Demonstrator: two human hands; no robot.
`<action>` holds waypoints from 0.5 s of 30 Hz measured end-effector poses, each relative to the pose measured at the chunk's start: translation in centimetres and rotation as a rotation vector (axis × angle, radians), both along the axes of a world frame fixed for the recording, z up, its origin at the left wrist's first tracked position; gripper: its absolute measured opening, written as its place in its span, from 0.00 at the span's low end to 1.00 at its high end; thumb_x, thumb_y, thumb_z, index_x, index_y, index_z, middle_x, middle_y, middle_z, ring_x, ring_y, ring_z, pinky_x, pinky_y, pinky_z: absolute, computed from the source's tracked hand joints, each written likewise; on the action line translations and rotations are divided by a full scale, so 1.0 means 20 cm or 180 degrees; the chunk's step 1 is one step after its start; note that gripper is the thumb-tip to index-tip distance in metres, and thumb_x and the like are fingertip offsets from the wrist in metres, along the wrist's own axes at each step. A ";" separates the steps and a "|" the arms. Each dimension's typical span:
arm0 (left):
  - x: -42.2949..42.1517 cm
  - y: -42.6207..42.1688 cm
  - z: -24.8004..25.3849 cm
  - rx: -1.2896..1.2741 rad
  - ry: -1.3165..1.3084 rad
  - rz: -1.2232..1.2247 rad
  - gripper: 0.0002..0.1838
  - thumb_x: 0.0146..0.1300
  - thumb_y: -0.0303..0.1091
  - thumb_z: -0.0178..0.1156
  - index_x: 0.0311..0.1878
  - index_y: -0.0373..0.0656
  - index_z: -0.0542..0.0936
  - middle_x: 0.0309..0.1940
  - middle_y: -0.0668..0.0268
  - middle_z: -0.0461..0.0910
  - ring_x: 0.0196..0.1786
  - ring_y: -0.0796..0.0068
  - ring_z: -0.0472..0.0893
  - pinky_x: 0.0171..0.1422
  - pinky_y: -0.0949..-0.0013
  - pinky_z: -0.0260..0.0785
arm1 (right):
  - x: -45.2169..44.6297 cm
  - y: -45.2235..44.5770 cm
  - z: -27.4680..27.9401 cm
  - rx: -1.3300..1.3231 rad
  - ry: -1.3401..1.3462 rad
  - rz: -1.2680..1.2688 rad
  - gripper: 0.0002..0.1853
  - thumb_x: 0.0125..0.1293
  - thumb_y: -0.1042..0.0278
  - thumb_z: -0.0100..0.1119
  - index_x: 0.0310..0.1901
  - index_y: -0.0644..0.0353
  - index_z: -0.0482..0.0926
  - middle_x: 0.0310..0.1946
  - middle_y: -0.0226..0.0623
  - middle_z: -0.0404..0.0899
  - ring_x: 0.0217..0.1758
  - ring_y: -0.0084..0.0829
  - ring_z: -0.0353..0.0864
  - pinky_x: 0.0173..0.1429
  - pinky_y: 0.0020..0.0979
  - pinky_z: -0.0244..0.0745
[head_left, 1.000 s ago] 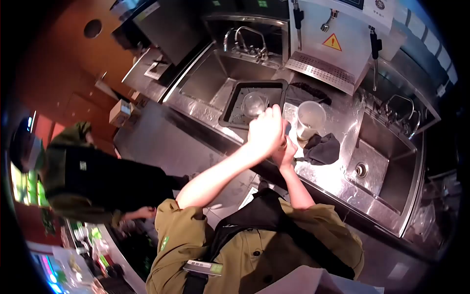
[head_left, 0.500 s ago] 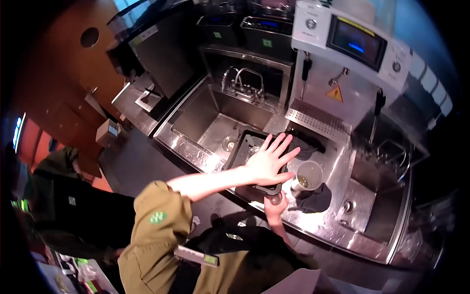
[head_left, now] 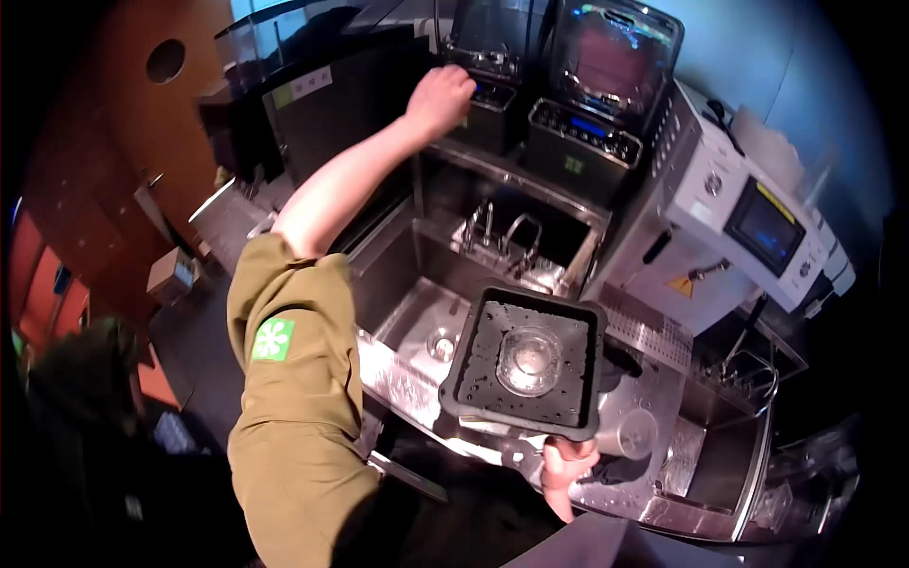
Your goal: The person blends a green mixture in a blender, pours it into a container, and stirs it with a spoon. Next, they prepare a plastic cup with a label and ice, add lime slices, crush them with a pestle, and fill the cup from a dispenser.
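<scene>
My right hand (head_left: pixel 565 468) is wrapped around the handle of a blender jar in front of me. The jar's square black lid (head_left: pixel 473 379) faces up, wet with drops, with a round clear cap (head_left: pixel 527 361) in its middle; the body below is mostly hidden. My left arm stretches forward, and my left hand (head_left: pixel 441 100) is closed beside the left blender base (head_left: pixel 490 112). Whatever its curled fingers hold, if anything, is hidden. A clear pitcher (head_left: pixel 636 434) stands right of the jar, near a dark cloth (head_left: pixel 620 469).
A steel sink (head_left: pixel 379 284) with taps lies left of the jar, another sink (head_left: pixel 724 454) to the right. A second blender base (head_left: pixel 582 142) with a clear cover and a white machine with a screen (head_left: pixel 767 227) stand behind. A person in dark clothing (head_left: pixel 85 417) is at left.
My left hand has left the jar lid, reached forward to the left blender and closed. The jar, in my right hand, is nearer and higher in view. The camera view has shifted.
</scene>
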State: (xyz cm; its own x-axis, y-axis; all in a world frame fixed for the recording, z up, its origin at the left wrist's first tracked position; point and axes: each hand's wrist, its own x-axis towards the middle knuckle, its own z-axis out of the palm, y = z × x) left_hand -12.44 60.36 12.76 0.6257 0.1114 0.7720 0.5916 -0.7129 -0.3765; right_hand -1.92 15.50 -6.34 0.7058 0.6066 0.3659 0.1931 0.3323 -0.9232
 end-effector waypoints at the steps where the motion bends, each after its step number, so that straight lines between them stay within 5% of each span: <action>1: -0.02 0.17 0.08 0.0215 0.0247 0.0247 0.09 0.45 0.28 0.54 0.33 0.42 0.74 0.35 0.62 0.73 0.44 0.62 0.71 0.47 0.63 0.64 | -0.03 0.09 0.09 0.0071 0.0032 0.0007 0.10 0.38 0.82 0.54 0.29 0.69 0.75 0.25 0.33 0.76 0.29 0.22 0.74 0.37 0.22 0.69; 3: 0.04 0.51 0.13 0.0845 0.0233 0.0450 0.17 0.49 0.28 0.50 0.45 0.44 0.72 0.47 0.58 0.70 0.54 0.61 0.67 0.56 0.62 0.60 | -0.09 0.30 0.25 0.0188 0.0122 0.0374 0.12 0.39 0.83 0.52 0.31 0.69 0.74 0.26 0.34 0.76 0.29 0.22 0.73 0.36 0.21 0.68; 5: 0.16 0.74 0.15 0.0917 0.0194 0.0606 0.34 0.52 0.28 0.49 0.65 0.59 0.54 0.64 0.51 0.50 0.66 0.55 0.52 0.66 0.53 0.49 | -0.25 0.57 0.53 0.0204 0.0223 -0.0030 0.08 0.38 0.84 0.50 0.26 0.70 0.75 0.24 0.34 0.75 0.24 0.20 0.71 0.30 0.19 0.66; 8: 0.28 0.99 0.20 0.1040 0.0127 0.0794 0.42 0.50 0.26 0.52 0.65 0.72 0.46 0.65 0.46 0.42 0.66 0.46 0.49 0.61 0.44 0.52 | -0.30 0.88 0.58 -0.0120 0.0018 -0.0116 0.07 0.38 0.83 0.51 0.24 0.70 0.74 0.26 0.33 0.73 0.29 0.21 0.71 0.35 0.20 0.65; 9: 0.30 1.05 0.22 0.1232 -0.0086 0.0239 0.43 0.50 0.25 0.53 0.65 0.70 0.46 0.64 0.43 0.43 0.65 0.41 0.50 0.60 0.45 0.54 | -0.31 0.98 0.62 -0.0199 0.0223 -0.0036 0.05 0.38 0.82 0.51 0.22 0.70 0.73 0.28 0.33 0.72 0.32 0.21 0.70 0.35 0.20 0.64; 13: 0.21 1.03 0.40 0.0832 0.0382 -0.0304 0.41 0.49 0.21 0.50 0.65 0.66 0.50 0.63 0.41 0.45 0.64 0.37 0.51 0.60 0.46 0.57 | -0.27 1.40 0.79 -0.0419 -0.0369 -0.0356 0.05 0.40 0.78 0.53 0.16 0.63 0.67 0.12 0.23 0.66 0.15 0.14 0.63 0.21 0.18 0.60; 15: 0.08 1.00 0.77 0.0610 0.0689 -0.0614 0.35 0.42 0.24 0.56 0.58 0.55 0.63 0.57 0.50 0.62 0.58 0.55 0.66 0.52 0.58 0.68 | -0.26 1.63 0.97 -0.0252 -0.0413 -0.0298 0.05 0.41 0.74 0.48 0.14 0.59 0.65 0.09 0.27 0.64 0.09 0.18 0.61 0.13 0.20 0.55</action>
State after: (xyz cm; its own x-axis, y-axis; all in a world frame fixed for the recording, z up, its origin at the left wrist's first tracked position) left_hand -10.77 80.28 28.21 0.7728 -0.1589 0.6145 0.3445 -0.7081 -0.6164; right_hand -7.15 48.12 13.04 0.7104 0.5711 0.4114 0.3391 0.2346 -0.9110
